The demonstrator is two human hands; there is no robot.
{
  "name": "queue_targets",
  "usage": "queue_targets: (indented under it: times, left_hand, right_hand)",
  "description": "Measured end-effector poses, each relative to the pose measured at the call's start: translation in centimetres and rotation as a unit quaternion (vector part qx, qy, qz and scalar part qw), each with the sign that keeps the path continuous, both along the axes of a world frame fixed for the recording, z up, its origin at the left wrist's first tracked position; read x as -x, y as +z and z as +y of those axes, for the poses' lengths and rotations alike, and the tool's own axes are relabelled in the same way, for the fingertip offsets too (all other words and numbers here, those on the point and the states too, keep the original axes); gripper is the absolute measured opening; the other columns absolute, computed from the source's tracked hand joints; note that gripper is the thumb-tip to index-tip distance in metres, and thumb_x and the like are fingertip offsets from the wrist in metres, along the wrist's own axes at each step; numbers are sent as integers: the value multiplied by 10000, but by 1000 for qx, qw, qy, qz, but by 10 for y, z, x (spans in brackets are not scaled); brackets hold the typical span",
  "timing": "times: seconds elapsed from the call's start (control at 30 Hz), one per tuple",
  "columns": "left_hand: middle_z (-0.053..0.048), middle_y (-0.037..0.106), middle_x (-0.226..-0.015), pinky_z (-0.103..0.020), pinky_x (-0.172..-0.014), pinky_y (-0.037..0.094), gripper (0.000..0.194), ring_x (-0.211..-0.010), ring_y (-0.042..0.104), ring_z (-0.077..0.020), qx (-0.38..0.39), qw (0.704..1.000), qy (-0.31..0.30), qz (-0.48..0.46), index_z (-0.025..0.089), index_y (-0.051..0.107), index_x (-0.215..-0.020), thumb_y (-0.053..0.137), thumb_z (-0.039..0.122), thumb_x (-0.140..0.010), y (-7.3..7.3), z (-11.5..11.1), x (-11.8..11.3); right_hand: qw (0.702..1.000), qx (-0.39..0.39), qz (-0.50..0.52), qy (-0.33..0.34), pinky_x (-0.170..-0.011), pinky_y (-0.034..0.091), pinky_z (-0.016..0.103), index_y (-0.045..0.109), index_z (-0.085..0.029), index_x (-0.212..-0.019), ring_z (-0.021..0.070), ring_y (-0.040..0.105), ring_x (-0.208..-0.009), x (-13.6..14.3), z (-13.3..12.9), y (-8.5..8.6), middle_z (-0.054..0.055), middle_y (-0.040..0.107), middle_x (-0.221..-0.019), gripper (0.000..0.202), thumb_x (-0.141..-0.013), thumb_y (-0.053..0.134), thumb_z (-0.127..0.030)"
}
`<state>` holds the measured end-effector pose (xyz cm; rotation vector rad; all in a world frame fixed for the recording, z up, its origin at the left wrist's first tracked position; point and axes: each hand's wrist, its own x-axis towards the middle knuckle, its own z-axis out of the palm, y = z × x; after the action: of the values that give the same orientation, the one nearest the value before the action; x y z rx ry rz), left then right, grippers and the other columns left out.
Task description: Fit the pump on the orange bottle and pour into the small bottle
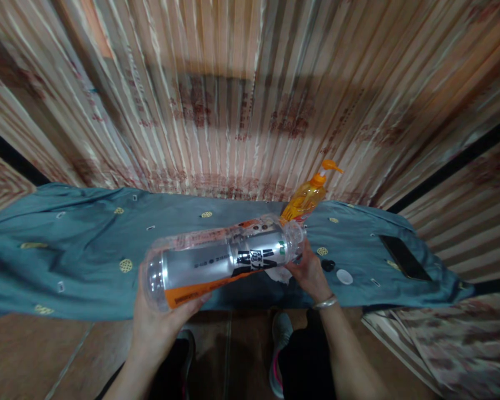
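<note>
A large clear plastic bottle (216, 264) with a silver and orange label lies sideways in the air above the cloth, its right end tilted slightly up. My left hand (160, 316) is wrapped round its base at the left, thumb along the lower side. At the other end, my right hand (306, 272) grips near the neck, its fingers partly hidden by the bottle. Just behind the neck stands an orange pump bottle (304, 200), leaning in view. A scrap of white paper or tissue (280, 274) shows under my right hand.
A teal patterned cloth (87, 239) covers the long narrow table. To the right lie a black phone (404, 257), a white round cap (344, 276) and a small black object (327, 265). A pleated, striped curtain (216, 122) hangs behind.
</note>
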<state>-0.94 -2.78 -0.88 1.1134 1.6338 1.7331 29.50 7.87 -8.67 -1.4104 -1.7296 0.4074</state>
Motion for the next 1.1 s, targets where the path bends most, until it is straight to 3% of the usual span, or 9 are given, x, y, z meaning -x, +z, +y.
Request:
queue_targets:
  times: [0.3,0.43,0.6,0.8,1.1]
  left_hand:
    - [-188,622,-1561,-607,-1210,502,1233,-1443,582,-458,33,999,-5,-34,183,576,-1465,1047,640,-422,-2,-4,1]
    - [-167,624,-1565,-599,-1266,444,1175,-1470,563,-443,19,999,-8,-27,199,601,-1445,1051,606,-439,-4,-4,3]
    - [-180,613,-1579,-590,-1220,498,1131,-1454,586,-443,21,999,-28,-14,199,592,-1440,1055,525,-461,-4,-2,8]
    - [-182,613,-1571,-573,-1242,472,1166,-1471,573,-431,26,999,-14,-20,199,581,-1478,1038,577,-474,-4,-3,5]
    - [-174,643,-1535,-588,-1234,473,1138,-1436,598,-434,18,1000,-17,-5,198,599,-1439,1049,547,-453,-7,-3,8]
  right_hand:
    - [1000,5,-18,-15,-716,620,411,592,-196,-1298,295,754,-782,1,1,0,89,803,-957,529,-869,731,-471]
    - [999,14,-30,-10,-719,616,395,589,-213,-1276,283,754,-794,0,0,2,73,801,-966,483,-873,725,-443]
    - [999,25,-30,-14,-720,613,397,586,-207,-1262,287,757,-796,1,0,3,69,790,-945,481,-857,726,-424]
    - [999,32,-8,-12,-728,625,435,603,-201,-1247,318,767,-793,2,0,5,99,794,-953,483,-829,736,-403]
    - [1000,25,-10,-12,-707,607,399,607,-199,-1258,290,752,-774,1,0,4,90,802,-958,506,-844,752,-451]
